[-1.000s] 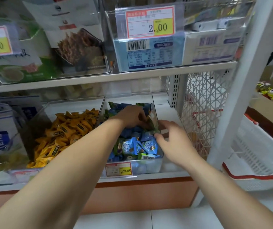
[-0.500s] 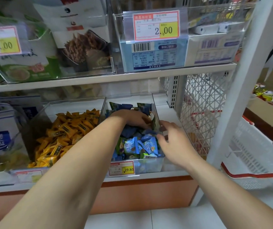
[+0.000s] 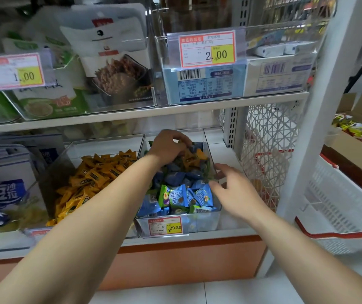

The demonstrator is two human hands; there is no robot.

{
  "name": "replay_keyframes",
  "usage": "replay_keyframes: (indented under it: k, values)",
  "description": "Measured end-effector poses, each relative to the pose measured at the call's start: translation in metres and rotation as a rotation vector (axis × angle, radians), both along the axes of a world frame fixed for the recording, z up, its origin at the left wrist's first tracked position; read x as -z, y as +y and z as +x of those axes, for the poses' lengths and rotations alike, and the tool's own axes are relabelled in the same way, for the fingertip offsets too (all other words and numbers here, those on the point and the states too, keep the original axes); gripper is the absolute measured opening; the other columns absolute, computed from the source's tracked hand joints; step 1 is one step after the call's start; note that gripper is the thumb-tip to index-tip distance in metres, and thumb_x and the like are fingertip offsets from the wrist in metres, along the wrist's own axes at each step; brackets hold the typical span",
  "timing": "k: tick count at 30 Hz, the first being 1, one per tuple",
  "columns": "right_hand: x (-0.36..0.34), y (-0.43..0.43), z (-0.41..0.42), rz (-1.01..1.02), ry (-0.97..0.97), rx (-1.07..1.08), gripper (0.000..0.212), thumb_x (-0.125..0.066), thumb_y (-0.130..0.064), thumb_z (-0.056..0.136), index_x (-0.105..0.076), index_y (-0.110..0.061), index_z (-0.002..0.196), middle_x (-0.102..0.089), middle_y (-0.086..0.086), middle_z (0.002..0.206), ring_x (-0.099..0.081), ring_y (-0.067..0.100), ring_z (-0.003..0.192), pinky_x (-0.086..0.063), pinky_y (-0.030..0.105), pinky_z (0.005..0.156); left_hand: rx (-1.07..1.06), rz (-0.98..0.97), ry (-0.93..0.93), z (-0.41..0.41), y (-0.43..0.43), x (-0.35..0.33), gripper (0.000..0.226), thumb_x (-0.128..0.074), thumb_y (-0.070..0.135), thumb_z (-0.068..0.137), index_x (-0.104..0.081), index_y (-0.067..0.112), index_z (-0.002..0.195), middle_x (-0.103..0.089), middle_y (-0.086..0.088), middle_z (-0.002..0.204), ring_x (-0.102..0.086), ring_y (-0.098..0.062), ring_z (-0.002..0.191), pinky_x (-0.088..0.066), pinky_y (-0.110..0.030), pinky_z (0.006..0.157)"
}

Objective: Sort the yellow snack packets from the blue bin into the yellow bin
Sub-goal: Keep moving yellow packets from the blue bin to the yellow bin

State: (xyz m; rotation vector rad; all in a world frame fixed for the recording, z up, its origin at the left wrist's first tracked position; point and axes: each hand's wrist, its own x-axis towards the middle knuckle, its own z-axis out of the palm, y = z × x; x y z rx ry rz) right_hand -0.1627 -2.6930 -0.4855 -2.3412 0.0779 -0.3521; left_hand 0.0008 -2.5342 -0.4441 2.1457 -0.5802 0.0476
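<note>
At the blue bin's (image 3: 199, 226) back, the left hand (image 3: 169, 145) clamps its fingers on yellow packets (image 3: 192, 155). Right hand (image 3: 234, 191) sits by the bin's right wall, fingers apart.

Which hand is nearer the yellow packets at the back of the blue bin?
Left. The left hand grips the yellow packets at the back of the blue bin; the right hand is open by its right wall, nearer the front, apart from them.

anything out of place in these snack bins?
Yes. A few yellow packets sit at the back of the blue bin, among blue and green ones; they match the stock of the yellow bin to its left. The left hand curls its fingers round them. Nothing looks spilled or damaged.
</note>
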Motion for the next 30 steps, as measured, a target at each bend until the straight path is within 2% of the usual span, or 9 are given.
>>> replay_keyframes:
  k: [4,6,9,11,14,19,24,26,30]
  values:
    - [-0.002,0.005,0.002,-0.007,0.008,0.065,0.040,-0.056,-0.031,0.094,-0.053,-0.021,0.133,-0.055,0.003,0.119,-0.058,0.023,0.100,-0.042,0.028,0.079,-0.014,-0.001,0.088,-0.006,0.006,0.003,0.016,-0.065,0.009,0.091,-0.076,0.021,0.090,-0.074,0.001,0.099,-0.072,-0.014,0.081,-0.061,-0.030,0.081]
    - [-0.003,0.006,0.004,-0.001,0.013,0.094,0.041,-0.056,-0.032,0.094,-0.053,-0.019,0.132,-0.055,0.004,0.120,-0.058,0.024,0.100,-0.040,0.029,0.078,-0.011,0.039,0.094,-0.009,0.007,0.007,0.014,-0.065,0.018,0.093,-0.073,0.028,0.092,-0.072,0.008,0.096,-0.069,-0.009,0.086,-0.057,-0.023,0.078]
    - [-0.002,0.008,0.006,0.044,0.007,0.079,0.036,-0.058,-0.028,0.094,-0.053,-0.018,0.129,-0.058,0.003,0.117,-0.054,0.018,0.093,-0.035,0.025,0.074,0.088,0.303,0.024,-0.011,0.000,0.012,0.015,-0.067,0.036,0.091,-0.068,0.033,0.106,-0.066,0.012,0.107,-0.060,-0.005,0.097,-0.042,-0.015,0.074]
    - [0.000,0.007,0.006,0.053,0.007,0.076,0.035,-0.058,-0.026,0.094,-0.052,-0.018,0.127,-0.059,0.003,0.117,-0.053,0.018,0.093,-0.035,0.025,0.073,0.200,0.485,0.082,-0.015,-0.007,0.015,0.036,-0.067,0.050,0.088,-0.063,0.033,0.119,-0.063,0.012,0.114,-0.058,-0.008,0.100,-0.047,-0.024,0.084]
    - [0.001,0.001,0.008,0.055,0.024,0.056,0.037,-0.059,-0.028,0.094,-0.050,-0.019,0.129,-0.060,0.001,0.116,-0.056,0.019,0.094,-0.036,0.026,0.073,0.257,0.669,0.012,-0.020,-0.015,0.023,0.028,-0.066,0.049,0.090,-0.068,0.025,0.104,-0.067,0.006,0.099,-0.063,-0.015,0.091,-0.052,-0.040,0.086]
    - [-0.002,0.001,0.008,0.034,0.040,0.062,0.044,-0.060,-0.029,0.093,-0.050,-0.019,0.135,-0.056,0.005,0.126,-0.058,0.024,0.107,-0.045,0.031,0.086,0.024,0.339,-0.127,-0.031,-0.003,0.006,0.020,-0.072,0.041,0.087,-0.065,0.028,0.102,-0.063,0.012,0.091,-0.059,-0.008,0.085,-0.040,-0.023,0.068]
    - [-0.027,0.023,0.003,0.002,-0.301,0.034,0.052,-0.052,-0.030,0.092,-0.048,-0.025,0.143,-0.050,0.002,0.138,-0.045,0.019,0.128,-0.037,0.034,0.107,0.167,-0.029,0.010,-0.082,0.035,-0.019,0.016,-0.074,0.029,0.088,-0.069,0.034,0.103,-0.073,0.017,0.081,-0.067,0.001,0.074,-0.048,-0.012,0.066]
    - [-0.032,0.040,0.003,0.186,-0.238,-0.110,0.049,-0.044,-0.039,0.094,-0.051,-0.027,0.141,-0.054,-0.003,0.137,-0.048,0.014,0.127,-0.038,0.033,0.108,0.206,-0.132,0.087,-0.104,0.051,-0.020,0.015,-0.069,0.025,0.093,-0.070,0.026,0.108,-0.072,0.013,0.080,-0.063,0.001,0.069,-0.048,-0.014,0.062]
    - [-0.034,0.077,-0.001,0.675,-0.019,-0.317,0.034,-0.043,-0.052,0.093,-0.063,-0.040,0.118,-0.068,-0.005,0.118,-0.062,0.017,0.115,-0.049,0.051,0.100,0.140,-0.236,0.132,-0.131,0.088,-0.020,0.019,-0.064,0.026,0.097,-0.071,0.021,0.113,-0.072,-0.006,0.092,-0.064,-0.018,0.081,-0.052,-0.034,0.072]
